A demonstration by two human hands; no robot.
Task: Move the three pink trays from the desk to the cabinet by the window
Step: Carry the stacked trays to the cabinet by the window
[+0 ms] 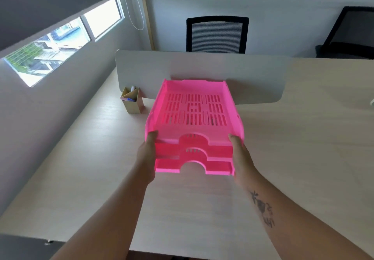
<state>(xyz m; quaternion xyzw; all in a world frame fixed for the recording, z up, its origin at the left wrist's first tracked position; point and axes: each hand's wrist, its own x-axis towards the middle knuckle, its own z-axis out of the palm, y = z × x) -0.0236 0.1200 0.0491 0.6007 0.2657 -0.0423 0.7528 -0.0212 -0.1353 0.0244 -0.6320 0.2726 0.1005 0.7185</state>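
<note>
A stack of three pink trays (194, 122) sits in the middle of the pale wooden desk (283, 138), its slotted top tray facing up and its open fronts toward me. My left hand (146, 154) presses against the stack's left side, thumb on the top rim. My right hand (241, 154) holds the right side the same way. Whether the stack rests on the desk or hangs just above it, I cannot tell. No cabinet shows in this view.
A grey divider panel (202, 67) stands right behind the trays. A small cardboard pen holder (132, 101) sits to their left. Two black mesh chairs (217, 35) stand beyond the desk. The window (60, 39) is on the left wall.
</note>
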